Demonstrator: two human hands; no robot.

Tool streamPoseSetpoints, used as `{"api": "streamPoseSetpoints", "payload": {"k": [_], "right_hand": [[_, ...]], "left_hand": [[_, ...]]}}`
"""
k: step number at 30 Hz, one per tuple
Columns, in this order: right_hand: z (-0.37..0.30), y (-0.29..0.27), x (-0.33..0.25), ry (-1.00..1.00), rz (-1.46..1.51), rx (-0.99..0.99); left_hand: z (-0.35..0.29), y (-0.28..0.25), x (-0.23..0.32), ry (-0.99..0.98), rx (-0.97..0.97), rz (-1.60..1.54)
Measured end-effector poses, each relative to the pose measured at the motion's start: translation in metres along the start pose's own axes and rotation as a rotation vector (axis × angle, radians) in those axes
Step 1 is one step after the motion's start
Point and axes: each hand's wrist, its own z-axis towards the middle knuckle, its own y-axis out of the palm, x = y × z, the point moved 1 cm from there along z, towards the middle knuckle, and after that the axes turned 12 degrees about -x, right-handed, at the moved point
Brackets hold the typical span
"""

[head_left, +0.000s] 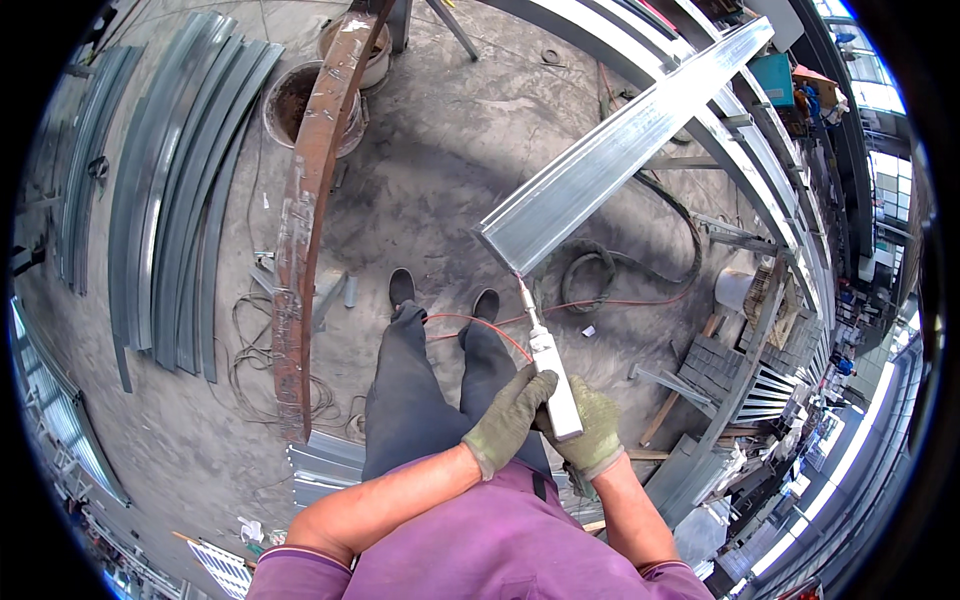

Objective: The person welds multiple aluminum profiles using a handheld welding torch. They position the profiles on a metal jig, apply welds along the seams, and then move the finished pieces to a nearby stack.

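Purple cloth of a shirt (490, 545) lies nearest, on the near side of a long silver metal channel (620, 145). Between shirt and channel, both hands are gloved in green and curled firmly around a slim white tool (555, 388). The left hand (512, 418) closes on the side of its body; the right hand (590, 428) wraps its near end from the other side, some fingers hidden. The tool points away from the hands, its thin tip at the channel's near corner; whether they touch, I cannot tell. Short of the channel, a red hose (508, 337) curves near the tool. Left of the channel stands a rusty beam (300, 220), and farther left lie grey metal strips (165, 220).
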Motion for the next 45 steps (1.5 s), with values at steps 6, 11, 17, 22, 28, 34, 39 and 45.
{"api": "streamPoseSetpoints", "payload": {"k": [6,11,17,22,28,34,39,45], "right_hand": [[0.007,-0.003,-0.003,0.054,-0.032,-0.071],[0.012,-0.011,-0.009,0.075,-0.073,-0.113],[-0.001,0.006,0.008,0.118,-0.049,-0.1],[-0.006,0.01,0.005,0.102,-0.072,-0.04],[-0.012,0.02,0.006,0.182,-0.067,0.069],[-0.038,0.023,0.012,0.278,0.083,0.171],[-0.033,0.029,0.008,0.227,0.126,0.346],[-0.052,0.048,0.037,0.417,0.299,0.199]], "left_hand": [[0.007,-0.006,-0.004,0.016,0.019,-0.039],[0.011,-0.008,-0.005,-0.001,0.019,-0.052],[0.01,-0.003,-0.004,-0.107,0.014,-0.068],[0.01,-0.019,0.0,-0.175,-0.099,0.125],[0.002,-0.099,0.095,0.208,0.073,0.68],[0.111,-0.115,0.244,0.179,0.298,1.023],[0.216,-0.149,0.266,-0.143,0.108,1.333],[0.26,-0.118,0.233,-0.241,-0.076,1.188]]}}
